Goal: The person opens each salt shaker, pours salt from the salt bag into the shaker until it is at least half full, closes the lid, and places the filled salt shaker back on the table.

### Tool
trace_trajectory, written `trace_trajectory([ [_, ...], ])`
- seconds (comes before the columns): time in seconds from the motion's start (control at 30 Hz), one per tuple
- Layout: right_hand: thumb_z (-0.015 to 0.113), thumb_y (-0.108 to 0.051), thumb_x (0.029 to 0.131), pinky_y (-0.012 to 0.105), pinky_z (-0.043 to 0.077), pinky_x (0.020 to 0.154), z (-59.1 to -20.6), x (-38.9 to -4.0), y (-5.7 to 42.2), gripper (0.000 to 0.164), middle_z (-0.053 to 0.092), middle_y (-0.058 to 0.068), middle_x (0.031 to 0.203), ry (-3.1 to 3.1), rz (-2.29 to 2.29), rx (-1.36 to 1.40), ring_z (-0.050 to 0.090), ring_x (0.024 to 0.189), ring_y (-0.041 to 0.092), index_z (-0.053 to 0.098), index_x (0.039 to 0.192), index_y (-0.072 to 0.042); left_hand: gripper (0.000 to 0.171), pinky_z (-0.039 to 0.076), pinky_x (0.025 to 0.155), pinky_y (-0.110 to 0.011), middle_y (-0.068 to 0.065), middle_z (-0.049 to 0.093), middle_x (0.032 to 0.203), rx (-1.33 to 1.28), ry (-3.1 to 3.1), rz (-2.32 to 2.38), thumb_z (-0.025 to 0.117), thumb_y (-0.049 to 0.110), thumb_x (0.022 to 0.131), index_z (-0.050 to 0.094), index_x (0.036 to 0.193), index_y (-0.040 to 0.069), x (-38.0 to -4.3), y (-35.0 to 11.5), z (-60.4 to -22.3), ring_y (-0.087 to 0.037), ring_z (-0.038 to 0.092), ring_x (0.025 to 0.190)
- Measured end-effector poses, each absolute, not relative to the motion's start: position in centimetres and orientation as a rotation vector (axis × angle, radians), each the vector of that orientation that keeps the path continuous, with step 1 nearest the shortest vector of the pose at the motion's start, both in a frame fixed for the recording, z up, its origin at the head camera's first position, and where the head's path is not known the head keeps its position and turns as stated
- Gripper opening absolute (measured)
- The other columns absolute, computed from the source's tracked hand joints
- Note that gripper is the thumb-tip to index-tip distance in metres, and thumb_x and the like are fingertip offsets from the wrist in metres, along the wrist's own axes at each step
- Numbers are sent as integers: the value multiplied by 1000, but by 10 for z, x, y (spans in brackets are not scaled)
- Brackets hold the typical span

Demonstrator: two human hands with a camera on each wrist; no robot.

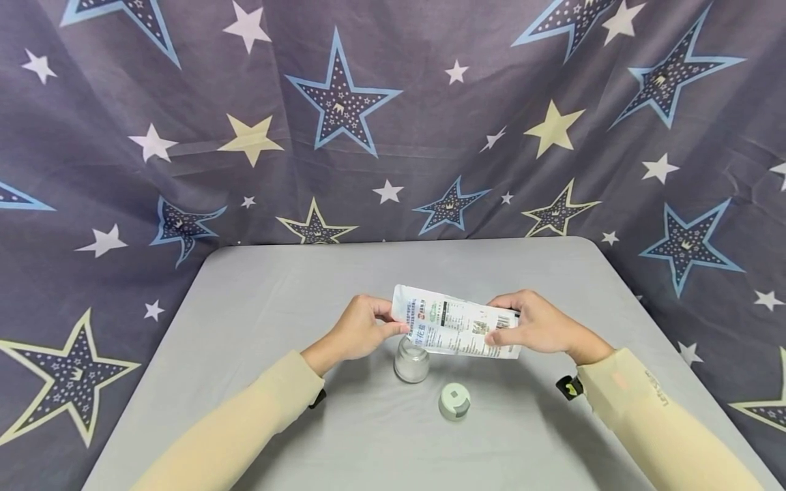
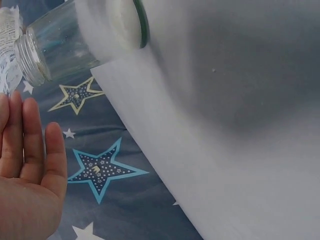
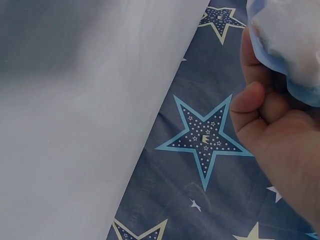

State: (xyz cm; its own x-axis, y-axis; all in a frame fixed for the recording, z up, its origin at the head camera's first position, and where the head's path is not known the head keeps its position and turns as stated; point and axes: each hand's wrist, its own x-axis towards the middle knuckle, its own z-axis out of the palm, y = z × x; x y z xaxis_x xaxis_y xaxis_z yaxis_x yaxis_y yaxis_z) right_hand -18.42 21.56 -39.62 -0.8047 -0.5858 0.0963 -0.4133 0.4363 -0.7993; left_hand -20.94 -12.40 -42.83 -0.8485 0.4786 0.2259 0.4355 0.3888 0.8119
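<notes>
Printed pouch [image 1: 457,324], held, over glass jar [image 1: 411,367]

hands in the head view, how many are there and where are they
2: the left hand pinches the left end of the salt packet, and the right hand holds its right end.

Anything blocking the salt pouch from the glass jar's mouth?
Nothing visible: one end of the salt pouch is at the uncapped mouth of the glass jar; the pale-green cap sits apart on the table.
</notes>
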Motion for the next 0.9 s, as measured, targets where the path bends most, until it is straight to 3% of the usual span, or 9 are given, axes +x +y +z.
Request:
trace_trajectory([
  [0.9, 82, -7, 79, 30, 60, 62, -382, -186, 207, 23, 77, -1, 87, 2502, -1254, -880, 73, 70, 16, 76, 102, -5, 5, 55, 68, -27, 8, 74, 76, 833, 2551, 1534, 86, 11, 83, 81, 85, 12, -208, -127, -436, -9, 69, 78],
])
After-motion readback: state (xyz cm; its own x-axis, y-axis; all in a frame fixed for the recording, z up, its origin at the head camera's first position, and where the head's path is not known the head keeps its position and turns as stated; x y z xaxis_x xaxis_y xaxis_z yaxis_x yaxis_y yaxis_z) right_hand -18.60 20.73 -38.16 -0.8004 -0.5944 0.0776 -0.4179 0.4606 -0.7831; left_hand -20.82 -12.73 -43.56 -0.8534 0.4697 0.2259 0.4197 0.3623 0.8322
